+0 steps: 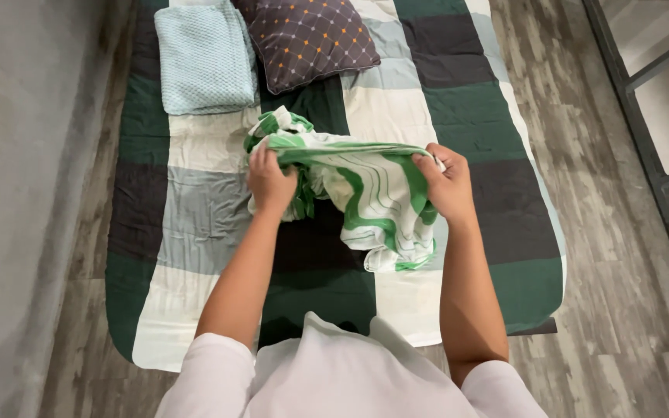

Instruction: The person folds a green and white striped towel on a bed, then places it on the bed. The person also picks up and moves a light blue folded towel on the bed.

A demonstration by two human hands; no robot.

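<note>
**Green-and-white cloth held bunched above a bed**

The cloth (365, 193), striped in green and white, hangs over the middle of the bed (505, 217), lifted off the patchwork cover and stretched between two hands. The left hand (270, 182) is clenched on a crumpled bunch at the cloth's left end; the right hand (448, 184) is clenched on the upper edge at its right end. Between them the top edge runs as a nearly taut band, while the rest sags in loose folds below and toward the person, its lowest corner just above the cover or touching it; which cannot be told.

Handling, as judged from the drape: the cloth appears light, thin and wholly limp. It holds no shape of its own, so any unsupported part falls and bunches. It looks neither slippery nor fragile, and a pinch between thumb and fingers seems to hold it. The surest places to take hold are probably its edges and corners, well apart, so that its own weight pulls it flat. The left bunch hides where that end's corner lies.

Beyond the cloth, toward the head of the bed, lie a folded pale-blue blanket (203, 58) and, just beside it on the right, a dark dotted cushion (311, 39).
</note>
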